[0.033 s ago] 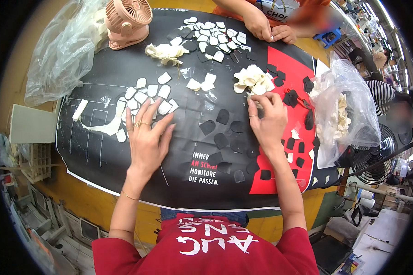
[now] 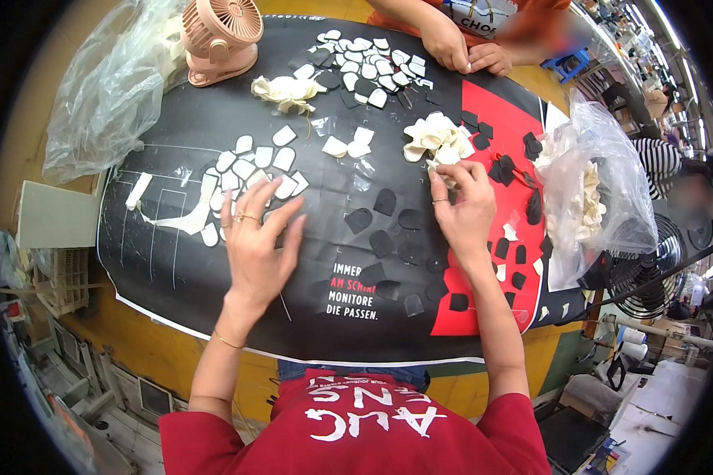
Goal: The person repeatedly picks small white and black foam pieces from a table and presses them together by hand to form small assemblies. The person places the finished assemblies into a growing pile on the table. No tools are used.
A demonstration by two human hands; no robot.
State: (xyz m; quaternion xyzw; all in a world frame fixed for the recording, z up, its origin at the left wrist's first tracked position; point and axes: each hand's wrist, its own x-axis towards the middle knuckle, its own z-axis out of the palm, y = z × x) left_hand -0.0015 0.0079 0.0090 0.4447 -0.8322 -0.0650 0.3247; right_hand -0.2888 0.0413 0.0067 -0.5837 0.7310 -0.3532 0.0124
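My left hand (image 2: 257, 241), fingers spread, hovers at the near edge of a cluster of white, rounded flat pieces with dark edges (image 2: 245, 169). Nothing shows in its grasp. My right hand (image 2: 463, 206) has thumb and forefinger pinched at the near edge of a heap of thin cream pieces (image 2: 438, 138); a bit of cream shows at the fingertips. Dark rounded pieces (image 2: 384, 201) lie scattered between my hands. A cream strip (image 2: 190, 220) trails left of the white cluster. Two or three cream pieces (image 2: 348, 144) lie farther in.
A pink fan (image 2: 222, 39) stands at the far left beside a clear plastic bag (image 2: 103, 95). Another bag with cream pieces (image 2: 590, 198) is at right. Across the black mat (image 2: 317, 332), a co-worker's hands (image 2: 471, 57) are near more white pieces (image 2: 364, 63). A thin metal tool (image 2: 285, 307) lies near me.
My left hand has drawn slightly toward me and to the right, off the white pieces. My right hand has barely moved.
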